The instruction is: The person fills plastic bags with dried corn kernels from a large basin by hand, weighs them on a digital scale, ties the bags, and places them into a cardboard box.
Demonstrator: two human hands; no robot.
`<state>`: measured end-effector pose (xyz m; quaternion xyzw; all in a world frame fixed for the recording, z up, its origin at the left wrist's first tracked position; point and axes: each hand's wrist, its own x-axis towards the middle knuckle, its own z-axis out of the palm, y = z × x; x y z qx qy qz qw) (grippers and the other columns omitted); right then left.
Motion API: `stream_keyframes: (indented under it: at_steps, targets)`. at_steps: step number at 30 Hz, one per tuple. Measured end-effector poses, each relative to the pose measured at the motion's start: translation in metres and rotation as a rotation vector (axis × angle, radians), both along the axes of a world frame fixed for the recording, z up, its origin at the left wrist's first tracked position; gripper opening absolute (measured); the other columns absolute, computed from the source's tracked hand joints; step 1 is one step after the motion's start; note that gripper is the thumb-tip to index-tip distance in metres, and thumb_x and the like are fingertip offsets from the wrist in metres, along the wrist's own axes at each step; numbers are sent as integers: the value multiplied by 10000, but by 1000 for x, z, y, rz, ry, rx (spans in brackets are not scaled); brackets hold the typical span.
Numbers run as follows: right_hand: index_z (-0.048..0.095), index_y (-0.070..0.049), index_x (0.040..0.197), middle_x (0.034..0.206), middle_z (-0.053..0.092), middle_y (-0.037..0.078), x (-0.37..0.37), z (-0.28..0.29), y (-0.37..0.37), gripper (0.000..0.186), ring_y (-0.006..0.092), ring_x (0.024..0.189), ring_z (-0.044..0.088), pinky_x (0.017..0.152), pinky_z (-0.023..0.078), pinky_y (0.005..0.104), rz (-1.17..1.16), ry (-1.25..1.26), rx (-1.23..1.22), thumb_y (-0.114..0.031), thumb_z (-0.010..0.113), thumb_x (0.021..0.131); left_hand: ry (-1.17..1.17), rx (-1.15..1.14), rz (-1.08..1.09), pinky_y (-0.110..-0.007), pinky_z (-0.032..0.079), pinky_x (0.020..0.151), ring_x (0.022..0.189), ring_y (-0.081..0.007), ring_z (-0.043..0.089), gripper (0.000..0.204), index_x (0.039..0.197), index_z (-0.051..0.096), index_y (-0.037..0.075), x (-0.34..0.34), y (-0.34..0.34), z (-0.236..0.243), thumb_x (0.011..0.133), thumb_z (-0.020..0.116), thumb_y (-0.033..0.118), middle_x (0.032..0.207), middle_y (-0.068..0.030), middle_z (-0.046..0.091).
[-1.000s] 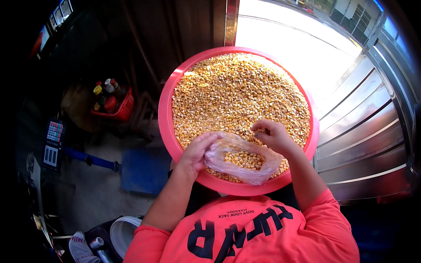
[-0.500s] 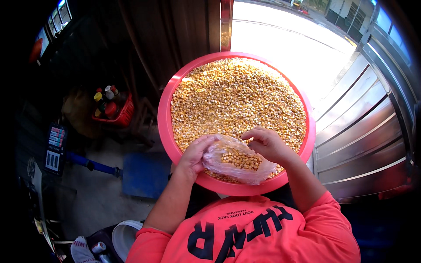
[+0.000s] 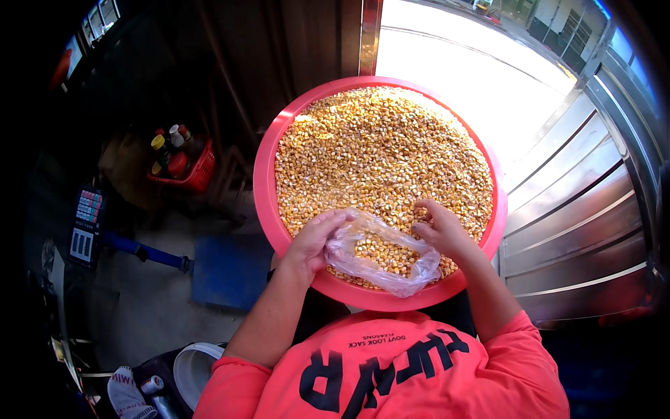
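Note:
A wide pink basin (image 3: 265, 174) in front of me is filled with yellow corn kernels (image 3: 384, 153). Over its near side lies a clear plastic bag (image 3: 405, 285), its mouth spread wide and some kernels showing inside. My left hand (image 3: 313, 244) is closed on the bag's left edge, fingers pinching the thin film. At the bag's right side is my right hand (image 3: 448, 232), thumb and forefinger apart, with nothing visible between them. The rest of its fingers are partly hidden.
To the left stands a scale with a blue platform (image 3: 234, 272) and a keypad display (image 3: 85, 227). Behind it, a red basket (image 3: 201, 171) holds bottles. A white bucket (image 3: 192, 373) is at lower left. A ribbed metal door (image 3: 572, 241) borders the right.
My right hand has shifted right from above the bag, and its fingers have parted. The bag's mouth looks wider, showing more kernels. My left hand keeps its hold.

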<state>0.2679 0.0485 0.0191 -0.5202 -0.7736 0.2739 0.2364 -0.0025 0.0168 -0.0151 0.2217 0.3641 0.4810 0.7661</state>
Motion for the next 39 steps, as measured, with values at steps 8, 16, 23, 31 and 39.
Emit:
stream_keyframes:
  at_steps: [8,16,23,31,39]
  targets:
    - [598,-48,1012,736,600,81,-23,-12,25,226,156,639,566,588,463,292,141,103,-130,-72,621,788,-34,22,-9,-243,510,622,718,-98,598,183,983,587,46,0,1,-3,896,555,203,860,-38,628]
    - [610,-61,945,687,551,19,-39,34,8,124,87,606,516,542,439,261,141,243,-376,-45,588,824,-78,28,-42,-281,540,686,785,-142,635,209,1032,583,5,-2,1,-2,888,551,153,921,-88,645]
    - [610,-48,958,890,613,116,-61,27,-14,173,246,819,602,719,481,333,502,52,47,-73,603,786,-109,31,-38,-287,541,704,827,-169,641,215,1048,570,-7,-1,5,-8,902,525,146,958,-113,641]
    - [620,-55,992,900,613,129,-36,44,-17,201,292,847,593,738,481,363,324,22,53,-69,567,799,-91,16,10,-276,539,677,760,-149,626,170,995,566,17,0,2,-4,906,533,158,897,-89,632]
    - [591,-22,1001,806,612,129,56,13,-10,237,250,746,608,675,481,343,-121,-105,-38,-103,615,780,-68,12,-14,-264,533,636,715,-125,616,153,959,573,28,1,1,-1,903,543,167,855,-67,626]
